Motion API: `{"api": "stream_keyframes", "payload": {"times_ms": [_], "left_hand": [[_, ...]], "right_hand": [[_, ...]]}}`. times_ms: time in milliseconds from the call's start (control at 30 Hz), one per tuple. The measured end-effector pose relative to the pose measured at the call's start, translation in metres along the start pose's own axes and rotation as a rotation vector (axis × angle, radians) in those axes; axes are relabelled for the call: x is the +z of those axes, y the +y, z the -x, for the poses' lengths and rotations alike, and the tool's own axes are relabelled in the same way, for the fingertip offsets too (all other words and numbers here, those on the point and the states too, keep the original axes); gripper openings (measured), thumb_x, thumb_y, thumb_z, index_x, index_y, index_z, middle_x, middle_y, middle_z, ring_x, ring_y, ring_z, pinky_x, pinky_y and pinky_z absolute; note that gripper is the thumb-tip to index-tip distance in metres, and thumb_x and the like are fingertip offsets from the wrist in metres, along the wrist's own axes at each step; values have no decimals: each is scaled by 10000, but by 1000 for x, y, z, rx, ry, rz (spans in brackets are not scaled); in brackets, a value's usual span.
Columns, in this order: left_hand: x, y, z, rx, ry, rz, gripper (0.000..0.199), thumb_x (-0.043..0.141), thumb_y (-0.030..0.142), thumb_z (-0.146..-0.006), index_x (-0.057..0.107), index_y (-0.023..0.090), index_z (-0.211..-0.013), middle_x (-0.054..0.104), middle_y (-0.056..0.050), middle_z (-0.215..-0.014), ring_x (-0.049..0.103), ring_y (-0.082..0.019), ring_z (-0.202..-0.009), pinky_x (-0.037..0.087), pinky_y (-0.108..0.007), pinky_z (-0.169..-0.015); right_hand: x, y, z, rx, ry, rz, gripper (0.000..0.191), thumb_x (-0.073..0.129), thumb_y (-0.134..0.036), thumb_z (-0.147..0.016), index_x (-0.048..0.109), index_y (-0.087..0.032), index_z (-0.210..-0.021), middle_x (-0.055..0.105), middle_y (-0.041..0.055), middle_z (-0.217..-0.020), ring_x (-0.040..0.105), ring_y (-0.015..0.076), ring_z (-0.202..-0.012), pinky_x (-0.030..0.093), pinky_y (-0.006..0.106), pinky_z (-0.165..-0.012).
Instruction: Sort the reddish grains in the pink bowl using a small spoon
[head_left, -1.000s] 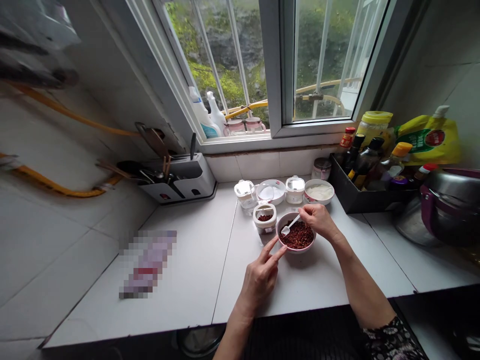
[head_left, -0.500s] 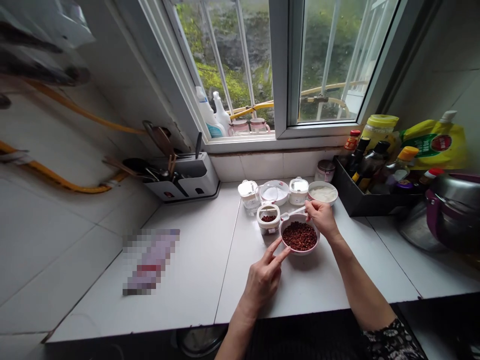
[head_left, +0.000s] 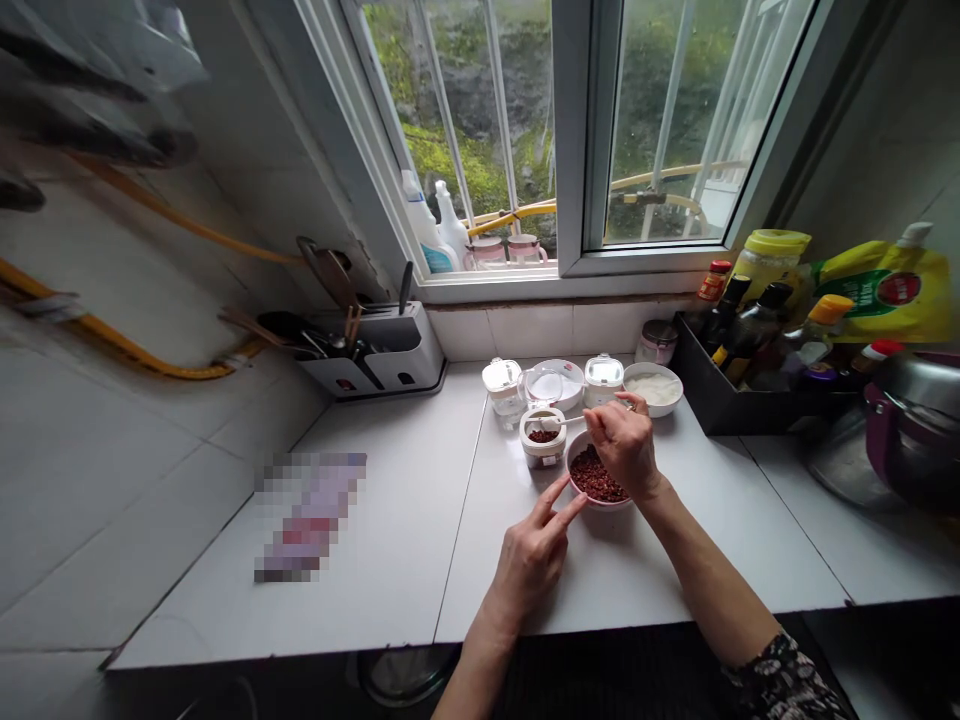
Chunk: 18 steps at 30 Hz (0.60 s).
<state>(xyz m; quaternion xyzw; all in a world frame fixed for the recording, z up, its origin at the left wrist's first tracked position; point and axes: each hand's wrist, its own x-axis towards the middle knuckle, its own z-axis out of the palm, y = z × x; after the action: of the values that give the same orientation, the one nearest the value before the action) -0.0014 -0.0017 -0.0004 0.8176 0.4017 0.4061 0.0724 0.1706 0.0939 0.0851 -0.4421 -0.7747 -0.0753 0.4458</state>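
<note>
My right hand (head_left: pixel 624 445) is closed around the handle of a small white spoon (head_left: pixel 568 420), above the near bowl. The spoon's head is at the mouth of a small clear jar (head_left: pixel 543 450) with a pale rim, partly filled with dark reddish-brown peppercorn-like grains. A bowl (head_left: pixel 600 504) of the same grains (head_left: pixel 594 477) stands just right of the jar, partly hidden by my right hand. My left hand (head_left: pixel 532 555) has two fingers stretched out, their tips against the bowl's near left side, and grips nothing.
Behind stand two lidded jars (head_left: pixel 502 382) (head_left: pixel 604 377), a bowl of white powder (head_left: pixel 556 382) and a bowl of white grains (head_left: pixel 655 385). A dark bottle box (head_left: pixel 720 395) and a metal pot (head_left: pixel 862 440) stand right. A utensil holder (head_left: pixel 397 350) is back left; a blurred packet (head_left: pixel 315 515) lies left.
My right hand has moved left over the bowl, taking the spoon from above the bowl to the jar's mouth. My left hand stays at the bowl. The whole view shifted slightly.
</note>
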Motion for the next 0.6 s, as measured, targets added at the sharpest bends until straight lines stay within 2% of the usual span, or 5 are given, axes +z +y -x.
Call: {"api": "stream_keyframes", "payload": {"times_ms": [100, 167, 300, 433, 600], "left_hand": [[0, -1, 0, -1, -15, 8, 614, 436, -9, -891, 510, 273, -1431, 531, -144, -1473, 723, -124, -872, 616, -269, -839], [0, -2, 1, 3, -13, 7, 601, 440, 0, -901, 507, 275, -1432, 532, -148, -1471, 723, -121, -857, 617, -262, -821], [0, -2, 1, 24, -2, -1, 587, 429, 3, -909, 509, 269, -1425, 541, -154, -1459, 722, -115, -839, 618, -241, -770], [-2, -1, -1, 31, 18, 7, 549, 431, 10, -928, 527, 263, -1406, 544, -149, -1455, 715, -105, -824, 616, -230, -758], [-3, 0, -2, 29, 11, 9, 545, 450, 8, -929, 530, 264, -1404, 542, -145, -1457, 716, -109, -841, 613, -235, -777]], "right_hand": [[-8, 18, 3, 125, 93, -49, 397, 431, -316, -998, 549, -224, -630, 574, 1, -576, 514, 163, -601, 424, 368, -913], [-15, 33, 5, 193, 95, -61, 416, 440, -341, -981, 530, -228, -590, 576, 15, -568, 530, 177, -627, 445, 349, -830], [-23, 57, 10, 188, -125, -32, 425, 470, -346, -958, 516, -224, -553, 571, 18, -545, 519, 165, -594, 419, 313, -725], [-17, 55, 13, 114, -269, 59, 385, 504, -292, -951, 556, -205, -580, 634, 32, -590, 513, 153, -594, 395, 326, -818], [-10, 40, 15, 33, -344, 30, 383, 508, -291, -956, 571, -205, -588, 621, 25, -573, 534, 168, -654, 393, 308, -824]]}}
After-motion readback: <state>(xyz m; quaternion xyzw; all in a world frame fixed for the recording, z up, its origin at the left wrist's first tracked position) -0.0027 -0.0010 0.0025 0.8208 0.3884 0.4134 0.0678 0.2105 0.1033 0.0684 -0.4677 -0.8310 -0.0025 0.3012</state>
